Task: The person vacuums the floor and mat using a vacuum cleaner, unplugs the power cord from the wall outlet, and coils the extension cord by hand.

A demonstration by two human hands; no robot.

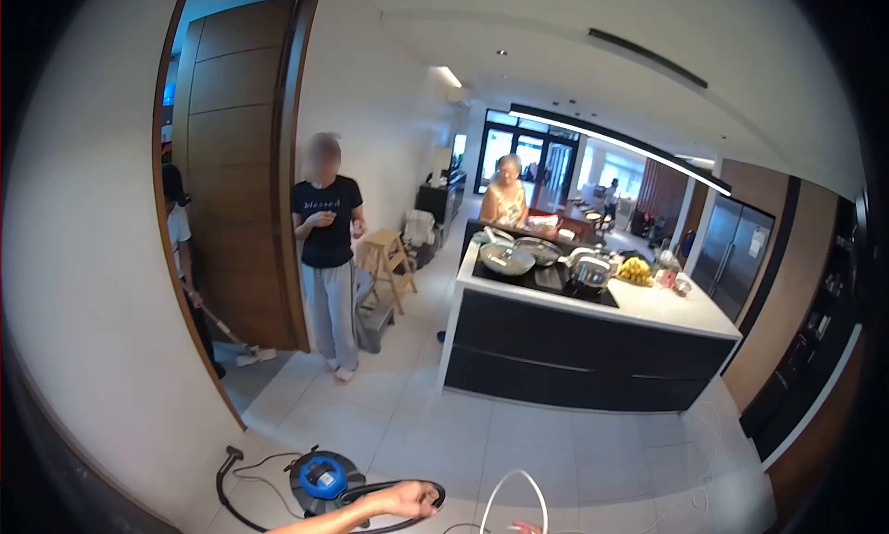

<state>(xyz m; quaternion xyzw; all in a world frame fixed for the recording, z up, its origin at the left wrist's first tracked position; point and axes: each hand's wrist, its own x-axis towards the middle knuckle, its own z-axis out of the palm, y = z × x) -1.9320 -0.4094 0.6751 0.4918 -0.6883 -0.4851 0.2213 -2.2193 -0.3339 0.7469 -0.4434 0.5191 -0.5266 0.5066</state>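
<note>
My left hand reaches in from the bottom, its fingers curled and closed. A black vacuum hose loops around behind it; whether the fingers grip the hose or something smaller is hidden. Left of that hand, a round black-and-blue vacuum cleaner sits on the tiled floor, with the hose and a thin cord trailing off its left side. Only some fingers of my right hand show at the bottom edge. They are bent beside a white cord that arches up in a loop above them.
A person in a black shirt stands by the doorway. Behind the kitchen island, with pans on its cooktop, is another person. Someone in the doorway holds a mop. A wooden step stool stands along the wall. Thin cord lies on the floor at right.
</note>
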